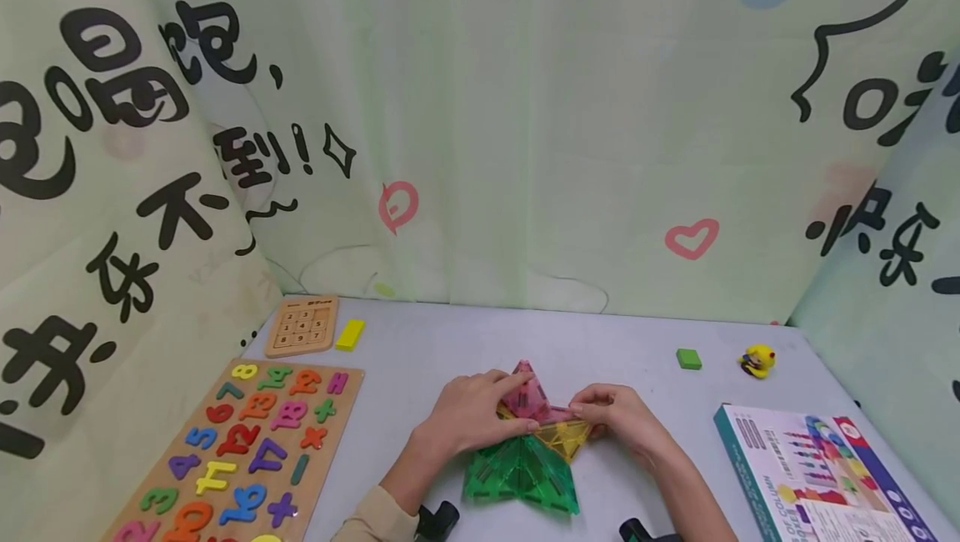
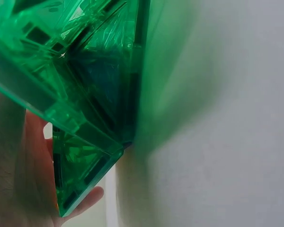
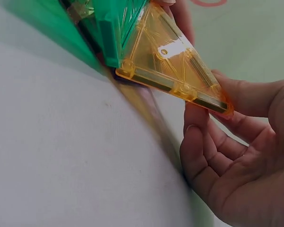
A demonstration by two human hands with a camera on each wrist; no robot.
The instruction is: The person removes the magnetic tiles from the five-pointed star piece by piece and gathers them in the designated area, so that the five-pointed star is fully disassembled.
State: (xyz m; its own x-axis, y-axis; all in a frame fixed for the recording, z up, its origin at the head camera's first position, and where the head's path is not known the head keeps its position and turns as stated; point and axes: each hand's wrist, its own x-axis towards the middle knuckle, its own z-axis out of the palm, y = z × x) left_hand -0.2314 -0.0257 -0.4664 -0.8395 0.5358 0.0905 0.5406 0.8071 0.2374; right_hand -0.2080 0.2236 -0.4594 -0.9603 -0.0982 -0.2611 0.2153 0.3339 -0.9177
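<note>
Grips with the left hand (image 1: pixel 467 410), between thumb and bent fingers, the peaked translucent pink plastic tile (image 1: pixel 525 396) at the top of a structure standing between both hands. Pinches with the right hand (image 1: pixel 622 417), thumb against fingertips, the outer corner of a translucent yellow plastic triangular tile (image 3: pixel 175 66). Just in front, against the yellow: translucent green plastic triangular tiles (image 1: pixel 521 475), low over the white worktop (image 1: pixel 600 342); impossible to tell whether fully resting there. Could part along the yellow-and-green seam if twisted or raised unevenly, being held mainly at the peak and one corner. Could also fold inward if squeezed or pressed too hard from above. Well apart to the left: a brown wooden board of coloured numbers (image 1: pixel 317 475), with a small wooden number panel (image 1: pixel 303 327) and yellow block (image 1: pixel 350 335) beyond. To the right: a small green block (image 1: pixel 688 358), a yellow toy figure (image 1: pixel 757 360) and a printed cardboard box (image 1: pixel 832 475).
</note>
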